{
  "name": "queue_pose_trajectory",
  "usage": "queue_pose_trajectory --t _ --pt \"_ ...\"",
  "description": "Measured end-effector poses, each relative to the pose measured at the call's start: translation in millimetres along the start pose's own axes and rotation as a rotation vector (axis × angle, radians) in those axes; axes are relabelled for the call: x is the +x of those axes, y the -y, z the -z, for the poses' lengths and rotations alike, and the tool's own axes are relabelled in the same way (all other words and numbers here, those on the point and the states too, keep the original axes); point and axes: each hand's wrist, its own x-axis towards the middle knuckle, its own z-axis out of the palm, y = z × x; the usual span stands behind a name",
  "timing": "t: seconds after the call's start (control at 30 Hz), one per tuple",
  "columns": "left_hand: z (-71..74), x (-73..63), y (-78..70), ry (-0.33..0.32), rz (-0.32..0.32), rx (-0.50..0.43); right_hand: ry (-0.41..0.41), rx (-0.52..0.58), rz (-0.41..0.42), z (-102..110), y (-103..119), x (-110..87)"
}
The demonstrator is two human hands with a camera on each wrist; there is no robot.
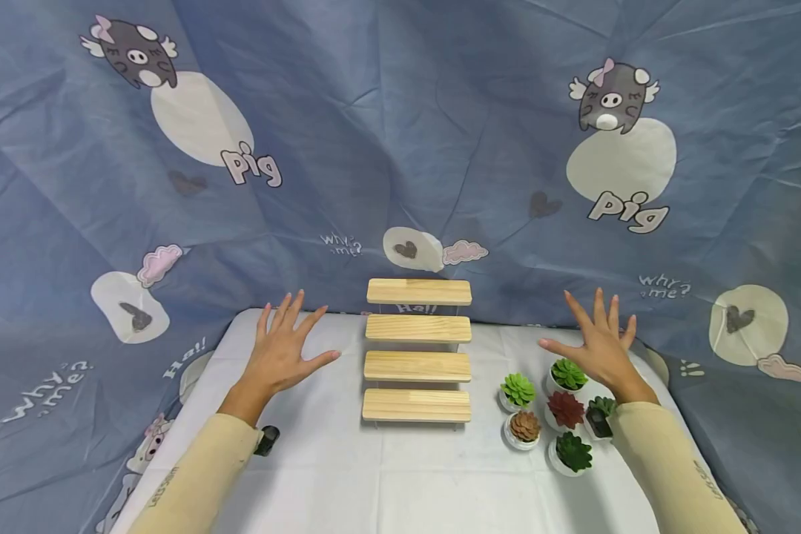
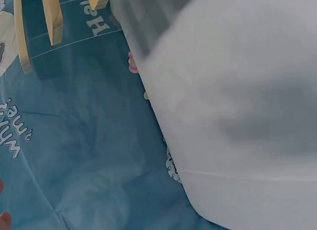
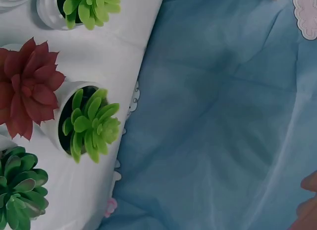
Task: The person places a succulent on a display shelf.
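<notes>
My left hand (image 1: pixel 282 356) hovers with spread fingers left of a tiered wooden rack (image 1: pixel 417 406), holding nothing. On the right, my right hand (image 1: pixel 603 351) is likewise spread and bare, above a group of small succulents in white pots. The group has a bright green succulent (image 1: pixel 518 389), a brown one (image 1: pixel 525 426), a dark red one (image 1: pixel 565 409) and a dark green one (image 1: pixel 573 451). Nearest the right hand is another green succulent (image 1: pixel 569 374). A further green plant (image 1: pixel 601 406) is partly hidden by the right wrist's camera. Only fingertips show in both wrist views.
The rack's several pale shelves rise stepwise toward the back of the white-covered table (image 1: pixel 414 482). A blue patterned cloth (image 1: pixel 414 133) hangs behind and around the table. In the left wrist view, shelf ends (image 2: pixel 53 22) show at upper left.
</notes>
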Motion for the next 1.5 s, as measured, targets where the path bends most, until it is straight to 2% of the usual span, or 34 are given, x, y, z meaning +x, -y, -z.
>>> queue_pose_trajectory --t 0.17,0.43,0.6,0.8,1.03,1.27,1.33,1.5 --pt "-5.5 -1.1 -2.2 -0.026 0.006 -0.046 -0.024 0.018 -0.011 1.1 -5.7 -4.2" --pt "-17.9 -1.5 -8.3 -0.048 0.038 -0.227 -0.072 0.081 -0.026 -0.9 -21.6 -13.1" --pt "-32.2 -5.6 -10.7 -0.080 0.098 -0.396 -0.099 0.144 -0.044 -5.9 -33.1 -22.7" --pt "-53.9 -13.6 -13.6 -0.117 0.176 -0.644 -0.145 0.258 -0.070 -14.8 -49.4 -38.0" --pt "-74.5 -22.4 -15.0 -0.173 0.194 -0.904 -0.184 0.364 -0.118 -27.3 -63.7 -55.3" --pt "-95.0 -29.9 -15.1 -0.168 0.248 -1.192 -0.188 0.410 -0.205 -35.3 -73.0 -64.1" --pt "-99.0 -31.4 -15.7 -0.172 0.272 -1.242 -0.192 0.438 -0.235 -37.4 -75.2 -66.6" --pt "-106.7 -32.5 -19.1 -0.187 0.351 -1.278 -0.201 0.481 -0.307 -42.5 -84.4 -77.2"
